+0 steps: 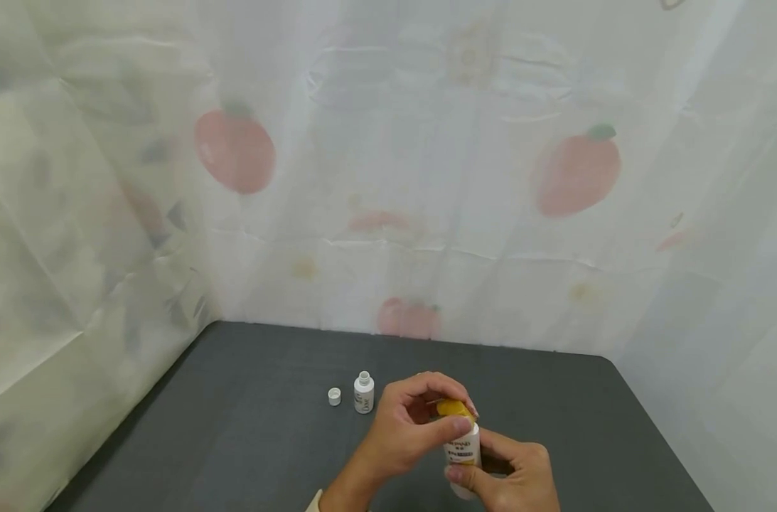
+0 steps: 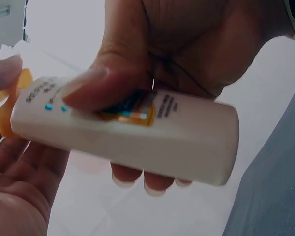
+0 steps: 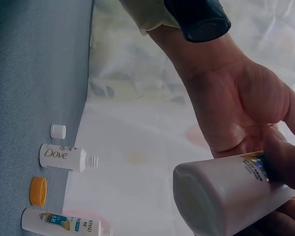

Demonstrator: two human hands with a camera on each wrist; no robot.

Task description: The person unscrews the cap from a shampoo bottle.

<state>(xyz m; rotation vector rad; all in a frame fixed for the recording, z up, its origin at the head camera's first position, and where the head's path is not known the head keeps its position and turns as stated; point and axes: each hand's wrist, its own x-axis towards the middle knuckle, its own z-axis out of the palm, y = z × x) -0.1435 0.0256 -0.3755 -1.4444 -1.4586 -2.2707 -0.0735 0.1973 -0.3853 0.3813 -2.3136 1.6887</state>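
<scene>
White cylindrical plastic bottle point(image 1: 468, 449) with a yellow cap point(image 1: 454, 408), held above the dark bench point(image 1: 247, 427), looks light, rigid and smooth, best gripped round its body as the right hand point(image 1: 512, 476) does while the left hand point(image 1: 404, 427) pinches the cap.

White bottle point(image 1: 468, 449) is showing an orange-yellow cap point(image 1: 453, 408) and a label band in orange and teal. Small white bottle point(image 1: 364, 392) is carrying dark "Dove" lettering, its white cap point(image 1: 334, 396) lying separate. Desk point(image 1: 247, 427) is appearing dark grey. Backdrop sheet point(image 1: 388, 178) is showing translucent white with faded pink-red fruit prints topped in green.
</scene>
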